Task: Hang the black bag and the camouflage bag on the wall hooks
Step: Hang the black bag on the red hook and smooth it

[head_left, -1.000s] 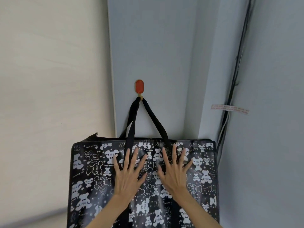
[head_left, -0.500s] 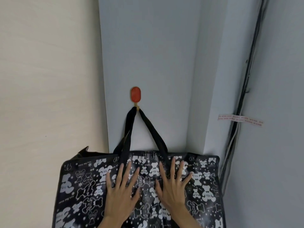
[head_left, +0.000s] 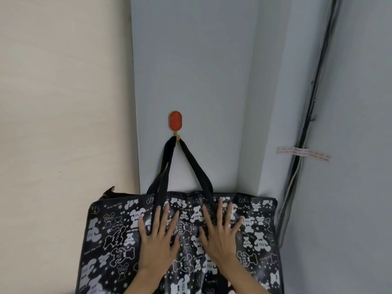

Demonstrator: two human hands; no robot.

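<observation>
The black bag (head_left: 112,236), printed with white bears, hangs by its black straps (head_left: 196,166) from a red oval wall hook (head_left: 175,121) on the grey wall. My left hand (head_left: 158,242) lies flat on the bag's front, fingers spread. My right hand (head_left: 220,238) lies flat beside it in the same way. Neither hand grips anything. No camouflage bag is in view.
A cream wall panel (head_left: 63,102) fills the left side. At the right, black cables (head_left: 307,124) run down the wall corner, held by a strip of printed tape (head_left: 303,153).
The view has shifted, so the hook and bag sit lower in the frame than a second ago. Both hands stay flat on the bag's front.
</observation>
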